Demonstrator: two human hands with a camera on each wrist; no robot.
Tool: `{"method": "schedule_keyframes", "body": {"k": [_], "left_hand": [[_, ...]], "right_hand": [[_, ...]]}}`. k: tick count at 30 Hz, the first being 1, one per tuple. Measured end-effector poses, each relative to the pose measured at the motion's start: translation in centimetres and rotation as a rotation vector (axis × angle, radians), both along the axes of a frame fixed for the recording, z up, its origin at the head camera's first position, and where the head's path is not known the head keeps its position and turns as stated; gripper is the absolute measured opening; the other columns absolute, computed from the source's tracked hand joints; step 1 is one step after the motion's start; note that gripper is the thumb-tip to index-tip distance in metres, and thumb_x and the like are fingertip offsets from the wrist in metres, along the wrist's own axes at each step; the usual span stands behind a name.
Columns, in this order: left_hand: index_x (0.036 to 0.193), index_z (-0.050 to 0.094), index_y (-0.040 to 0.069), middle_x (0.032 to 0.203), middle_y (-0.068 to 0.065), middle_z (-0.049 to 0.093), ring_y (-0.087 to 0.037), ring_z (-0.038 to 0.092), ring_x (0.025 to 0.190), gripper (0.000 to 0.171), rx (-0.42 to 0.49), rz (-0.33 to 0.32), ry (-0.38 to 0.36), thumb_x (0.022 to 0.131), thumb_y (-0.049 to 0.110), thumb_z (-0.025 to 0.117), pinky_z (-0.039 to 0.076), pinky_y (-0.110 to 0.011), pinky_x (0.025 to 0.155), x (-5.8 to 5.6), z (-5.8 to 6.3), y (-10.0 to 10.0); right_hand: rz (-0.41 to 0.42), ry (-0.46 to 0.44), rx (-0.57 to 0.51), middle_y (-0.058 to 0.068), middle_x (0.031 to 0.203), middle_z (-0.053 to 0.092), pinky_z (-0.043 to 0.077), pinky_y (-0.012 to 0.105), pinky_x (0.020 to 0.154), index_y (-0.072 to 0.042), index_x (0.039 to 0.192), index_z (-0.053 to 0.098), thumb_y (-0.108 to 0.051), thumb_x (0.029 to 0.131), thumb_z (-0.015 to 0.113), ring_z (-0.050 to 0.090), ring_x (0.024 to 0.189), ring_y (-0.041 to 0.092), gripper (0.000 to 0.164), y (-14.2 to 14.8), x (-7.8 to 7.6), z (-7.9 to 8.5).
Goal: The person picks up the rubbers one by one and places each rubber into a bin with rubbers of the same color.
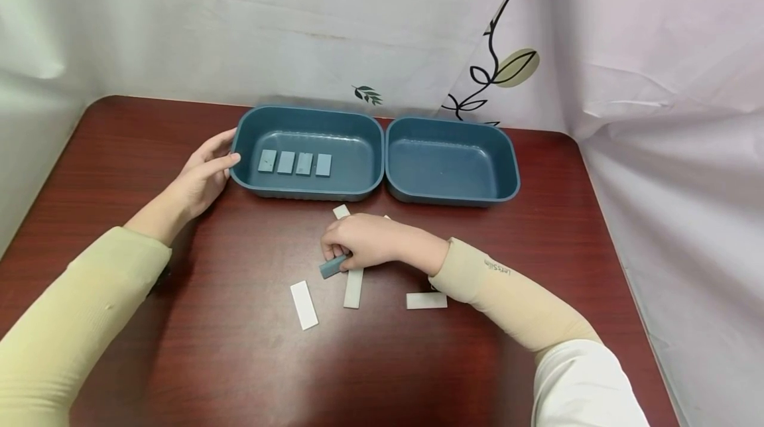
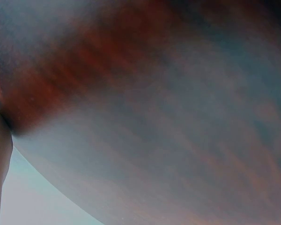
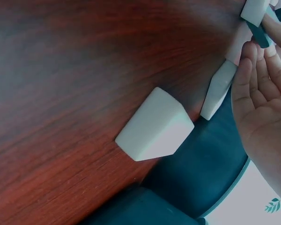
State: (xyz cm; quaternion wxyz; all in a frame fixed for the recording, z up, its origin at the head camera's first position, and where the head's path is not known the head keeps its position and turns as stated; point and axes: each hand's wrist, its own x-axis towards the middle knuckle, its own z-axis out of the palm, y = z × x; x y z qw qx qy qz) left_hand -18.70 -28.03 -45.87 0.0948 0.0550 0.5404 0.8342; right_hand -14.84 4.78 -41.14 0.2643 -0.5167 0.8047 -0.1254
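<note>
My right hand (image 1: 365, 241) pinches a small blue-grey block (image 1: 331, 266) between thumb and fingertips. The block is held close over the table, beside a long white block (image 1: 353, 289) partly hidden under the hand. In the right wrist view, the held blue-grey block (image 3: 258, 34) shows at the fingertips, next to a white block (image 3: 255, 11). My left hand (image 1: 205, 174) touches the left end of the left blue bin (image 1: 307, 193), its thumb at the rim and its fingers along the outer wall. Four-sided light blue blocks (image 1: 286, 162) lie in a row inside that bin.
A second blue bin (image 1: 452, 200) stands against the first one's right end. White blocks lie on the table: one in front on the left (image 1: 304, 305), another on the right (image 1: 426, 300) near the right sleeve. A white curtain (image 1: 334, 29) hangs behind the bins.
</note>
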Motion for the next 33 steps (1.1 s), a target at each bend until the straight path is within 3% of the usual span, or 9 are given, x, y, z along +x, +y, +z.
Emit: {"method": "schedule_keyframes", "body": {"k": [18, 33], "left_hand": [[0.144, 0.058, 0.016, 0.141, 0.005, 0.061, -0.008, 0.058, 0.125, 0.043, 0.001, 0.007, 0.001, 0.107, -0.004, 0.051, 0.046, -0.017, 0.104, 0.0, -0.1, 0.0], [0.142, 0.059, 0.017, 0.139, 0.005, 0.062, -0.008, 0.058, 0.124, 0.042, 0.003, 0.011, 0.003, 0.106, -0.004, 0.052, 0.046, -0.016, 0.103, 0.1, 0.0, 0.1]], "right_hand": [[-0.011, -0.012, -0.082, -0.004, 0.093, 0.058, 0.043, 0.020, 0.079, -0.018, 0.096, 0.070, -0.005, 0.093, 0.073, 0.054, 0.086, 0.009, 0.014, 0.2, -0.2, 0.7], [-0.052, 0.045, -0.109, 0.001, 0.098, 0.060, 0.044, 0.022, 0.079, -0.014, 0.102, 0.069, -0.006, 0.096, 0.068, 0.053, 0.085, 0.011, 0.010, 0.6, -1.4, 3.2]]}}
